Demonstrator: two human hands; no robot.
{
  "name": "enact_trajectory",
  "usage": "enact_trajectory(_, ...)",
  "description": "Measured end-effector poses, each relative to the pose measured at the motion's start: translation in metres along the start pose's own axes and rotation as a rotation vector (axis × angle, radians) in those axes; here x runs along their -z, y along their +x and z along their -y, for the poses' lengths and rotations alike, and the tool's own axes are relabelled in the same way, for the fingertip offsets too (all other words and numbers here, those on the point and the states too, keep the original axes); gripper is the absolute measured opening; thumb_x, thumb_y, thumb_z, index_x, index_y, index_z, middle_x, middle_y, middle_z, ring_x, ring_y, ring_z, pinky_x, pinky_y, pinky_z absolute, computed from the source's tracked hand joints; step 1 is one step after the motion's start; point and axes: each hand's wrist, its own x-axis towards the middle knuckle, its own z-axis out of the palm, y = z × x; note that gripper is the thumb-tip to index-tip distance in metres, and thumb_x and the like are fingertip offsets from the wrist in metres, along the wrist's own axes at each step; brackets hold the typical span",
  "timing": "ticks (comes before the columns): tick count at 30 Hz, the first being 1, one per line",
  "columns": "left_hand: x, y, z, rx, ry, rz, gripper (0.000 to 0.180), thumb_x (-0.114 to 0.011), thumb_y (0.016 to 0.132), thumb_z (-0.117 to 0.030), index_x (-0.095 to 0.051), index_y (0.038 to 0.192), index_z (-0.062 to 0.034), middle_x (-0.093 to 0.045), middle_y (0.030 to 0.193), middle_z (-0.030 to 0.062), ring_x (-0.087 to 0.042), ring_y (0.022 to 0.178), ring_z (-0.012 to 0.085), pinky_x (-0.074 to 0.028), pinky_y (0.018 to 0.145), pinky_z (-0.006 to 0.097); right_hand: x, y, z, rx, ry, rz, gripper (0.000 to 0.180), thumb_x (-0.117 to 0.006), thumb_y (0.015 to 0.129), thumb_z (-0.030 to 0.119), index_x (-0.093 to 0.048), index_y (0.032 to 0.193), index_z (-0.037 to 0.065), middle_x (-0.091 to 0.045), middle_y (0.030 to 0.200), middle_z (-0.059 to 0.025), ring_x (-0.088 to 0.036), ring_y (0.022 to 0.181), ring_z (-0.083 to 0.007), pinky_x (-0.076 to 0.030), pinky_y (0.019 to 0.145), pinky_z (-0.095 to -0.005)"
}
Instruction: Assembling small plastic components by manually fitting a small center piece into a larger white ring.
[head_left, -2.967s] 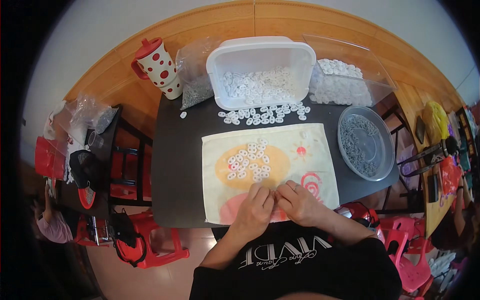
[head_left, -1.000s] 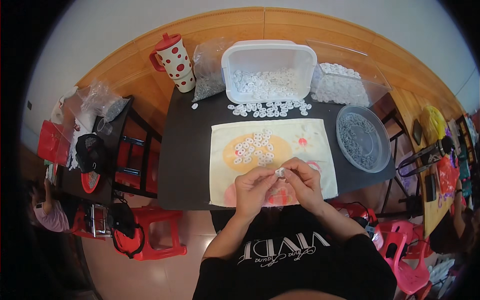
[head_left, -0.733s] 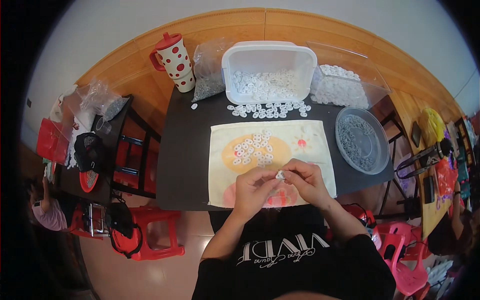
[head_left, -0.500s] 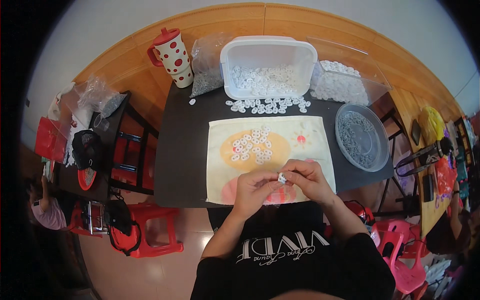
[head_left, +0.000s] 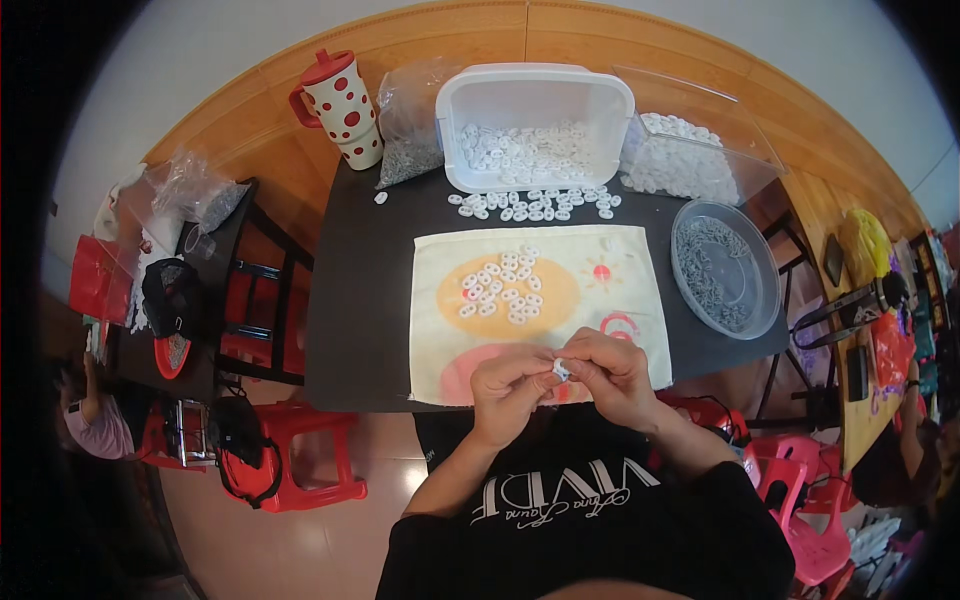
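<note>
Above the near edge of a cream cloth (head_left: 626, 270), my left hand (head_left: 508, 392) and my right hand (head_left: 618, 374) meet, fingertips pinched around one small white plastic piece (head_left: 561, 371). Fingers cover most of it, so its full shape is hidden. Beyond my hands, several white oval two-hole plastic pieces (head_left: 508, 284) lie loose on the cloth's orange oval. More of the same pieces (head_left: 535, 207) are scattered behind the cloth, in front of a white tub (head_left: 458, 178) lying on its side with many inside.
At right sits a round clear container (head_left: 766, 300) of small grey metal parts. A clear box (head_left: 690, 160) of white pieces stands back right. Back left are a bag of grey parts (head_left: 408, 140) and a red-dotted tumbler (head_left: 350, 115). Red stools (head_left: 320, 450) stand beside the dark table (head_left: 350, 300).
Both hands stay together over the cloth's near edge, with fingers shifted slightly around the white piece. The whole view has moved a little; the loose pieces lie as before.
</note>
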Motion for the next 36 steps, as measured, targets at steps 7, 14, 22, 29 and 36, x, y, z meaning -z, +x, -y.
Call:
enact_trajectory(7,-0.012,-0.002,0.008,-0.282,0.240,-0.080,0.010,-0.068,0.088,0.002,-0.064,0.097,0.0061,-0.066,0.101,0.0183,-0.062,0.068,0.0127,-0.049,0.055,0.022,-0.015,-0.003,0.000,0.066,-0.070,-0.147,0.020,-0.058,0.087,-0.012,-0.068,0.103,-0.005,-0.065,0.083,-0.0115,-0.059,0.071,-0.0157,-0.043,0.058,-0.0245)
enact_trajectory(14,-0.008,-0.001,0.013,-0.269,0.104,-0.055,0.008,-0.067,0.090,0.000,-0.063,0.095,0.0058,-0.066,0.102,0.0201,-0.059,0.059,0.0120,-0.046,0.049,0.022,-0.016,0.001,0.004,0.140,-0.124,-0.153,0.022,-0.059,0.085,-0.014,-0.068,0.103,-0.005,-0.065,0.081,-0.0129,-0.059,0.067,-0.0176,-0.042,0.055,-0.0255)
enact_trajectory(22,-0.008,0.000,0.016,-0.396,0.193,-0.079,0.010,-0.066,0.092,-0.002,-0.061,0.095,0.0055,-0.066,0.101,0.0210,-0.059,0.058,0.0130,-0.047,0.048,0.024,-0.024,-0.002,0.000,0.156,-0.127,-0.178,0.022,-0.059,0.085,-0.014,-0.066,0.103,-0.005,-0.064,0.080,-0.0133,-0.059,0.067,-0.0189,-0.043,0.054,-0.0259)
enact_trajectory(29,-0.005,0.007,0.015,-0.519,0.270,-0.091,0.010,-0.065,0.092,-0.003,-0.060,0.093,0.0055,-0.066,0.093,0.0190,-0.058,0.058,0.0132,-0.045,0.048,0.023,-0.028,0.003,0.000,0.190,-0.138,-0.169,0.022,-0.057,0.084,-0.015,-0.065,0.102,-0.006,-0.064,0.079,-0.0144,-0.061,0.067,-0.0210,-0.045,0.056,-0.0266)
enact_trajectory(36,-0.006,0.008,0.009,-0.484,0.244,-0.103,0.009,-0.065,0.093,-0.003,-0.061,0.092,0.0048,-0.066,0.091,0.0173,-0.057,0.058,0.0128,-0.045,0.049,0.024,-0.030,0.005,0.004,0.151,-0.174,-0.139,0.019,-0.055,0.087,-0.014,-0.064,0.102,-0.006,-0.063,0.082,-0.0137,-0.062,0.069,-0.0200,-0.047,0.059,-0.0266)
